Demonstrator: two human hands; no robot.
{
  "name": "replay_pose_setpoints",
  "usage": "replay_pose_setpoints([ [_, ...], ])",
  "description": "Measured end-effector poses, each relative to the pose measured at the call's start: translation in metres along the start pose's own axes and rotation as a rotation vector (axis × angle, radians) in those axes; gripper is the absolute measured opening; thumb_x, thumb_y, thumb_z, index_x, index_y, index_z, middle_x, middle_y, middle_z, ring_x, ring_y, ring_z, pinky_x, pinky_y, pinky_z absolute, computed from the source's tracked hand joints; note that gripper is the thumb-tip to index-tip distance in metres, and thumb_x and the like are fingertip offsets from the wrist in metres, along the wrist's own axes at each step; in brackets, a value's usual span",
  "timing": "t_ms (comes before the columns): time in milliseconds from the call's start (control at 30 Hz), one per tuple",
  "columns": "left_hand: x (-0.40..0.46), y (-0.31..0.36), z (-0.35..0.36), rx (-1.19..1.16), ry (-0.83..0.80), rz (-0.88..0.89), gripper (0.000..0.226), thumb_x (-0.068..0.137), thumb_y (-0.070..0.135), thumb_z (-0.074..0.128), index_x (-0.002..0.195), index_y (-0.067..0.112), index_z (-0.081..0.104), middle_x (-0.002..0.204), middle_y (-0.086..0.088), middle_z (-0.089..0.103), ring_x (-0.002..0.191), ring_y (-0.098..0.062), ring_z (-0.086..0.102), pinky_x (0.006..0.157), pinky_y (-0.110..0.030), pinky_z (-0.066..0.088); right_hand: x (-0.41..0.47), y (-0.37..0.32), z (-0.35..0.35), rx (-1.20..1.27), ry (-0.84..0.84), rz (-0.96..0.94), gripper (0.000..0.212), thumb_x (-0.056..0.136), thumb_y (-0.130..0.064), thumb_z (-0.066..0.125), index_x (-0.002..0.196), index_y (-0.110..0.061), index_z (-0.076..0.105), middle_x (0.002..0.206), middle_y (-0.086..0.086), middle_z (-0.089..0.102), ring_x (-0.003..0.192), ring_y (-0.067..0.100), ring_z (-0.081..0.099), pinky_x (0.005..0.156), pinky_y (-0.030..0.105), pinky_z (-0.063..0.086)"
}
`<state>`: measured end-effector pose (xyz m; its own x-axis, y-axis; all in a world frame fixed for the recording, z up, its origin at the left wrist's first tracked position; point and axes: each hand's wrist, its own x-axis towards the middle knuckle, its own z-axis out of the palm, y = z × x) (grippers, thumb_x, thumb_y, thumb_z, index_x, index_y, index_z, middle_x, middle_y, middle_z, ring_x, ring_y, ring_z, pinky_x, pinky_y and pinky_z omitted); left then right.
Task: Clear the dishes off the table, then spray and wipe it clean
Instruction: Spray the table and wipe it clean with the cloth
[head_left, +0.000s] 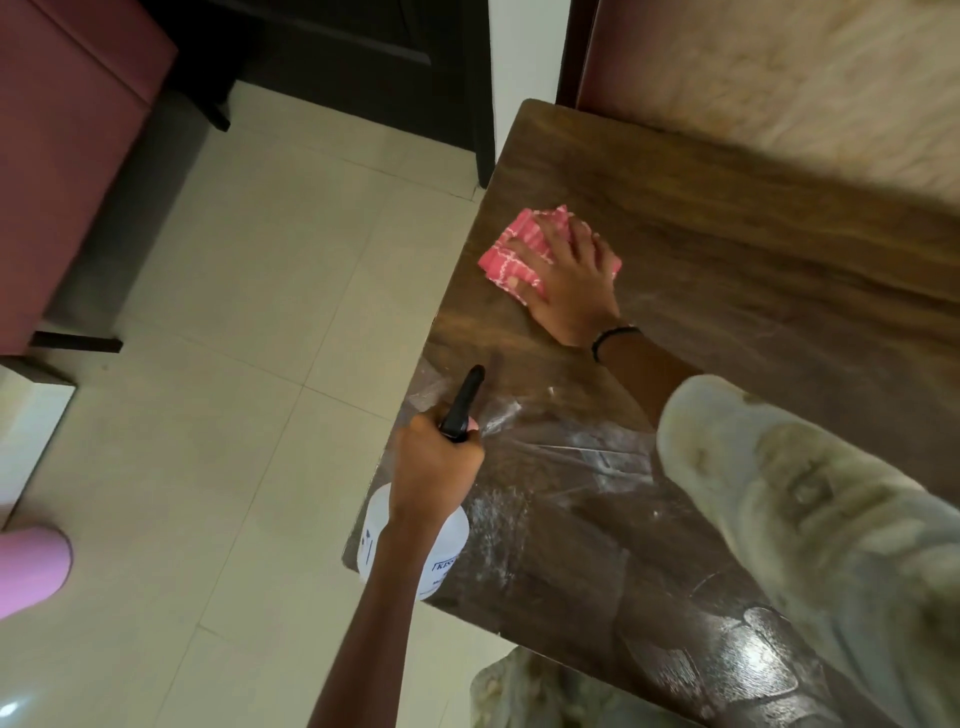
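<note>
Right hand (566, 280) lies flat, fingers spread, pressing a folded pink cloth (519, 249) onto the wooden table (753, 291) near its left edge. Left hand (434, 465) is closed around the black trigger head of a white spray bottle (415, 540), held over the table's near-left corner, nozzle toward the cloth. Wet streaks lie between them.

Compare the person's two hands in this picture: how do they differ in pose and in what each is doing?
The left hand is curled in a closed grip around the black trigger head of the spray bottle, near the table's edge; the right hand lies flat, fingers spread, pressing the pink checked cloth onto the table farther in. The right wrist wears a dark band; the left is bare. Both are ungloved.
</note>
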<state>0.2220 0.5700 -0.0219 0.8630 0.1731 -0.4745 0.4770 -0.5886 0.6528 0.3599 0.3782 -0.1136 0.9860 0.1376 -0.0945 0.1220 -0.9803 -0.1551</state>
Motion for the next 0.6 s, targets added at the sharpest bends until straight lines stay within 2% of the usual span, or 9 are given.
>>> replay_pose_setpoints([
  [100, -0.012, -0.005, 0.007, 0.042, -0.017, 0.000, 0.020, 0.085, 0.017, 0.062, 0.067, 0.013, 0.057, 0.049, -0.004, 0.049, 0.042, -0.020, 0.045, 0.040, -0.020, 0.033, -0.017, -0.032, 0.007, 0.021, 0.001, -0.170, 0.052, 0.094, -0.055, 0.039, 0.143, -0.037, 0.039, 0.157, 0.006, 0.026, 0.143, 0.039, 0.018, 0.113, 0.060, 0.007],
  [167, -0.020, -0.007, 0.014, 0.053, -0.021, -0.001, 0.025, 0.085, 0.016, 0.062, 0.061, 0.017, 0.054, 0.048, -0.003, 0.048, 0.044, -0.023, 0.046, 0.045, -0.024, 0.035, -0.046, -0.040, 0.011, 0.031, -0.019, -0.334, 0.052, 0.093, -0.054, 0.036, 0.142, -0.038, 0.040, 0.156, 0.006, 0.027, 0.144, 0.037, 0.018, 0.112, 0.056, 0.004],
  [233, -0.030, -0.008, 0.021, 0.053, -0.027, 0.003, 0.025, 0.084, 0.015, 0.062, 0.060, 0.013, 0.054, 0.049, -0.008, 0.051, 0.048, -0.029, 0.050, 0.048, -0.028, 0.039, -0.076, -0.031, 0.011, 0.016, -0.077, -0.492, 0.055, 0.091, -0.053, 0.030, 0.142, -0.037, 0.040, 0.156, 0.005, 0.028, 0.144, 0.036, 0.019, 0.114, 0.056, 0.007],
  [300, -0.043, -0.007, 0.029, 0.079, -0.050, 0.024, 0.021, 0.084, 0.014, 0.061, 0.066, 0.005, 0.059, 0.053, -0.017, 0.055, 0.050, -0.031, 0.053, 0.048, -0.030, 0.040, -0.096, -0.003, 0.007, -0.026, -0.113, -0.573, 0.055, 0.094, -0.057, 0.025, 0.143, -0.037, 0.038, 0.156, 0.004, 0.028, 0.145, 0.034, 0.019, 0.116, 0.055, 0.012],
  [333, -0.050, -0.007, 0.034, 0.083, -0.070, 0.036, 0.019, 0.085, 0.014, 0.061, 0.069, 0.002, 0.060, 0.055, -0.021, 0.056, 0.050, -0.032, 0.053, 0.047, -0.030, 0.040, -0.103, 0.015, 0.004, -0.041, -0.117, -0.558, 0.055, 0.095, -0.059, 0.023, 0.143, -0.037, 0.038, 0.156, 0.004, 0.029, 0.145, 0.033, 0.020, 0.116, 0.056, 0.015],
  [400, -0.064, -0.007, 0.044, 0.082, -0.110, 0.051, 0.017, 0.085, 0.014, 0.059, 0.072, 0.003, 0.060, 0.054, -0.021, 0.056, 0.051, -0.036, 0.054, 0.046, -0.034, 0.040, -0.118, 0.050, -0.003, -0.038, -0.106, -0.398, 0.056, 0.095, -0.060, 0.025, 0.143, -0.036, 0.039, 0.155, 0.007, 0.030, 0.143, 0.036, 0.023, 0.112, 0.058, 0.022],
  [500, -0.084, -0.009, 0.064, 0.113, -0.148, 0.044, 0.023, 0.084, 0.014, 0.059, 0.063, 0.012, 0.054, 0.047, -0.004, 0.048, 0.047, -0.028, 0.050, 0.046, -0.030, 0.037, -0.152, 0.078, -0.008, -0.001, -0.077, -0.115, 0.054, 0.095, -0.060, 0.028, 0.144, -0.039, 0.034, 0.156, 0.004, 0.027, 0.141, 0.039, 0.023, 0.110, 0.057, 0.024],
  [600, -0.108, -0.006, 0.085, 0.124, -0.215, 0.015, 0.016, 0.084, 0.017, 0.060, 0.068, 0.012, 0.059, 0.051, 0.000, 0.052, 0.051, -0.024, 0.056, 0.053, -0.033, 0.047, -0.191, 0.088, -0.007, -0.024, -0.110, -0.174, 0.055, 0.095, -0.059, 0.025, 0.145, -0.038, 0.032, 0.156, 0.006, 0.027, 0.141, 0.040, 0.023, 0.112, 0.056, 0.021],
])
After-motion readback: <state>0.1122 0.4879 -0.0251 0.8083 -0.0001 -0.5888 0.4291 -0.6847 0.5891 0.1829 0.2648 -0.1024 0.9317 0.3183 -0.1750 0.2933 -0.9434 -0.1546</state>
